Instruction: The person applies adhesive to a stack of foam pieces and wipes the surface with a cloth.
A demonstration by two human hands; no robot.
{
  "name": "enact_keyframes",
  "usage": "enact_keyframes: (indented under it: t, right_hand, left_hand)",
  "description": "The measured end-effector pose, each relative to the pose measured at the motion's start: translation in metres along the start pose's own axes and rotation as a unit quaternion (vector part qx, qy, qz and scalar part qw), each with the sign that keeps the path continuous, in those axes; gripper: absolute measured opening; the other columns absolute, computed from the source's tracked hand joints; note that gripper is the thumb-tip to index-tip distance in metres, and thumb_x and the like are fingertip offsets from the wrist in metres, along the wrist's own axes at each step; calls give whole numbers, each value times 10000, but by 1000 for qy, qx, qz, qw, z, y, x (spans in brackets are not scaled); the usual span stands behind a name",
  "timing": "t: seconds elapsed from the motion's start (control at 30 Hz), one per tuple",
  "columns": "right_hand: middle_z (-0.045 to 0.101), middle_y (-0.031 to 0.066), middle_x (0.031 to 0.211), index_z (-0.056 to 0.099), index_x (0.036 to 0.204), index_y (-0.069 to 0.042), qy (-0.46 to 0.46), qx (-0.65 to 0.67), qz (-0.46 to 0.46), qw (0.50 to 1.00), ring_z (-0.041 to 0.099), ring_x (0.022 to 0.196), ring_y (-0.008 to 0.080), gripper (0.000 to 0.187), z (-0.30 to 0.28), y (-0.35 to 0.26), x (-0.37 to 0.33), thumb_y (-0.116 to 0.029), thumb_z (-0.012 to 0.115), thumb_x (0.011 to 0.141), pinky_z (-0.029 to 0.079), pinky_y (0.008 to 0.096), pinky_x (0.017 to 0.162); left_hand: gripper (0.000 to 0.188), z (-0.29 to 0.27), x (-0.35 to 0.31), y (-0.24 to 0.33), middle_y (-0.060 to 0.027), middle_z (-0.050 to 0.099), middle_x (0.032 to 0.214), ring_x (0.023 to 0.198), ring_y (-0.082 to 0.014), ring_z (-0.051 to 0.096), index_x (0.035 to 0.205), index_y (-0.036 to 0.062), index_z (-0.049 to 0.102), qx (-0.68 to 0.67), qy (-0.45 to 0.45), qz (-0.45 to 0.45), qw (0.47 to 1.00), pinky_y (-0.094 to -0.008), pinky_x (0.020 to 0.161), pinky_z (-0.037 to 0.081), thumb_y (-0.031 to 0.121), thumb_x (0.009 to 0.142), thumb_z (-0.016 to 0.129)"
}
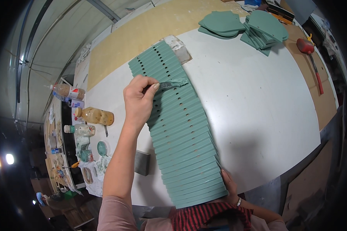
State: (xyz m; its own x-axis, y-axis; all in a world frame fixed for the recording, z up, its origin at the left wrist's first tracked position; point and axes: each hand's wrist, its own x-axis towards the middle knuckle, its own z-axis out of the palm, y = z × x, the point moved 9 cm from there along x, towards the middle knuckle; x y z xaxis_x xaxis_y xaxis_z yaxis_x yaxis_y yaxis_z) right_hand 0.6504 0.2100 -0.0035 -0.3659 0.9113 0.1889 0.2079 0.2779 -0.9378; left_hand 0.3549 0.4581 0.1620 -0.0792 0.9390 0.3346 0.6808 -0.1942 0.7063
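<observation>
My left hand (138, 98) is pinched round a thin dark brush-like tool (164, 85), its far end coated in thick green paint. The tool lies across a long row of overlapping green boards (187, 144), near the row's far end and touching its top. Each board shows a stepped edge, and two lines of small dark holes run along the row. At the near right corner my right hand (230, 186) grips the side of the boards; part of its fingers is hidden beneath them. A whitish block (177, 49) stands against the row's far right side.
Rounded green panels (221, 24) and another stack of them (266, 27) lie at the far right, beside a red mallet (306, 46). Plastic bottles (94, 115) and a green-stained open tub (101, 148) sit on the left. A grey block (142, 163) lies beside the row.
</observation>
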Motion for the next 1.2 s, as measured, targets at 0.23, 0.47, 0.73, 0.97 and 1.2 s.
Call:
enact_keyframes:
  t: [0.23, 0.47, 0.73, 0.97, 1.2]
  right_hand:
    - [526, 348, 1374, 423, 1473, 55, 8, -2, -6, 1000, 596, 1230, 478, 1192, -2, -3, 1, -506, 965, 572, 522, 494, 1002]
    - [522, 344, 1378, 424, 1470, 52, 5, -16, -6, 1000, 598, 1226, 474, 1195, -4, -9, 5, -510, 967, 566, 533, 498, 987]
    - [509, 353, 1386, 411, 1474, 53, -6, -16, 8, 1000, 589, 1236, 481, 1204, -1, -6, 4, -511, 966, 567, 542, 504, 983]
    - [510, 356, 1382, 404, 1476, 53, -18, -15, 20, 1000, 591, 1229, 485, 1206, -1, -8, 7, -524, 961, 575, 546, 507, 976]
    - [519, 354, 1373, 410, 1468, 61, -5, -21, 7, 1000, 595, 1231, 475, 1211, -1, -9, 8, -550, 954, 575, 553, 503, 968]
  left_hand:
    - [38, -2, 1, -1, 3, 557, 795, 744, -91, 492, 889, -31, 674, 12, 5, -10, 1000, -249, 694, 410, 4, 897, 686]
    - [63, -11, -5, -11, 14, 550, 793, 747, -89, 485, 887, -32, 666, -7, 7, -32, 999, -242, 700, 402, 21, 908, 692]
    - [66, 0, 0, -3, 13, 545, 789, 742, -86, 480, 887, -30, 671, -25, -6, -23, 999, -246, 689, 395, 26, 901, 704]
    - [15, 6, 10, 5, -51, 581, 750, 677, -125, 517, 866, -42, 689, 3, -3, -21, 1000, -271, 639, 426, -28, 860, 693]
    - [23, 10, 13, 12, -57, 584, 747, 668, -129, 522, 865, -44, 688, 20, -29, -23, 999, -274, 638, 439, -31, 854, 703]
